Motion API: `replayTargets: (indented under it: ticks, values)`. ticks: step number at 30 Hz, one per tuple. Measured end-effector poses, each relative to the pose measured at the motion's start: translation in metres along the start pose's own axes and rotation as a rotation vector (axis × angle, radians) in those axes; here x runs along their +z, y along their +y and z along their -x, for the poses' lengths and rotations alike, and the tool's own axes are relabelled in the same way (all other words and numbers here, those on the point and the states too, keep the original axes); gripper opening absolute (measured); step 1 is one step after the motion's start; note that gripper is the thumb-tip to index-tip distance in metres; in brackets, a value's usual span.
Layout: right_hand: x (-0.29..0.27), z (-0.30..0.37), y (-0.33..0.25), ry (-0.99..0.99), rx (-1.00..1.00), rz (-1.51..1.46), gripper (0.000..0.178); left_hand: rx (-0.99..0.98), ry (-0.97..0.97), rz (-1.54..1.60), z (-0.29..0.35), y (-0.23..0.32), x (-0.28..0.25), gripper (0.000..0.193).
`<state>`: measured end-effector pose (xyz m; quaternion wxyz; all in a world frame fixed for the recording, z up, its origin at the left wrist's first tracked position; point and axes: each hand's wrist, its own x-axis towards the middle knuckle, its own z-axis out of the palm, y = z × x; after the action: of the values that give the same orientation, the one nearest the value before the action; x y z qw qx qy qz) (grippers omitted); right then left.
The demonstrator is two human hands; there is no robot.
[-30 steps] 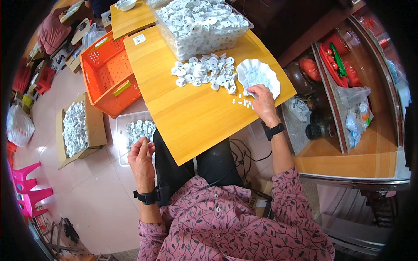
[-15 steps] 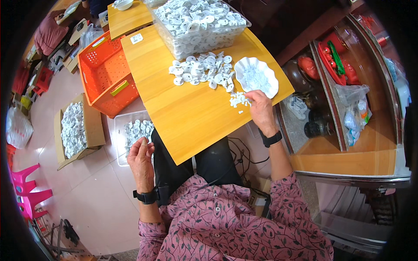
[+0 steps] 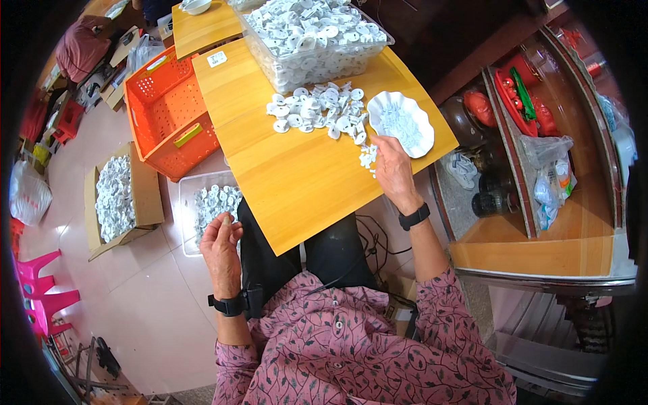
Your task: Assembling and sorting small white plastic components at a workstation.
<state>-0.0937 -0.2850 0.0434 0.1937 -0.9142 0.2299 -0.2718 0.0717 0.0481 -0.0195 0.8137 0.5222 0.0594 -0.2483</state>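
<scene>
My right hand (image 3: 391,169) lies on the yellow wooden table (image 3: 304,189), fingers spread and fingertips on a few tiny white pieces (image 3: 368,158). It is just short of a white scalloped dish (image 3: 405,121) that holds more of them. A loose pile of white round plastic parts (image 3: 317,108) lies left of the dish. My left hand (image 3: 219,243) is held off the table's left edge above my lap. Its fingers are pinched together on what looks like a small white part. It hovers near a clear bin of white parts (image 3: 212,202) on the floor.
A big clear tub heaped with white parts (image 3: 310,37) stands at the table's far end. On the floor to the left are an orange basket (image 3: 169,115) and a cardboard box of parts (image 3: 118,199). A cluttered wooden shelf (image 3: 540,155) stands at the right.
My right hand has drawn back a little from the dish's rim onto the tiny pieces beside it. My left hand has stayed almost still.
</scene>
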Motion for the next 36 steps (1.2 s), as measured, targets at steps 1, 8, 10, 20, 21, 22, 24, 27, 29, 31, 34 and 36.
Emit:
replayTargets:
  ticks: [1, 8, 10, 20, 21, 22, 24, 27, 29, 31, 34, 36]
  values:
    - [0.005, -0.003, 0.002, 0.000, -0.001, 0.000, 0.039, -0.003, 0.000, -0.006, 0.001, 0.001, 0.001, 0.021]
    - [0.027, -0.019, 0.000, -0.078, -0.022, 0.010, 0.051, 0.007, 0.001, -0.001, 0.003, 0.002, -0.001, 0.021]
    - [0.030, -0.019, -0.008, -0.117, 0.018, -0.065, 0.050, 0.001, 0.008, -0.010, 0.005, 0.003, 0.001, 0.021]
    - [0.039, 0.000, -0.065, -0.154, -0.124, -0.256, 0.045, -0.008, 0.010, -0.041, 0.003, -0.001, -0.001, 0.023]
    - [0.036, 0.001, -0.061, -0.156, -0.124, -0.258, 0.045, -0.007, 0.010, -0.038, 0.003, 0.000, -0.001, 0.023]
    - [0.029, 0.003, -0.053, -0.123, -0.108, -0.172, 0.043, -0.006, 0.009, -0.035, 0.003, 0.001, 0.000, 0.023]
    - [0.018, 0.007, -0.036, -0.095, -0.093, -0.088, 0.041, -0.004, 0.003, -0.032, 0.003, 0.000, -0.001, 0.023]
    - [0.007, 0.015, -0.011, -0.002, -0.039, 0.203, 0.035, 0.000, -0.009, -0.036, 0.005, 0.002, 0.002, 0.022]
    - [0.003, 0.024, -0.004, -0.039, -0.094, 0.297, 0.026, 0.001, -0.009, -0.043, 0.007, 0.003, 0.005, 0.022]
    - [-0.003, 0.035, -0.002, -0.076, -0.047, 0.261, 0.023, -0.001, -0.030, -0.048, 0.008, 0.004, 0.007, 0.023]
    - [-0.006, 0.040, 0.002, -0.088, 0.032, 0.221, 0.019, -0.006, -0.019, -0.073, 0.010, 0.006, 0.012, 0.024]
    - [-0.006, 0.043, 0.005, -0.064, 0.066, 0.214, 0.018, 0.001, -0.022, -0.083, 0.013, 0.007, 0.015, 0.022]
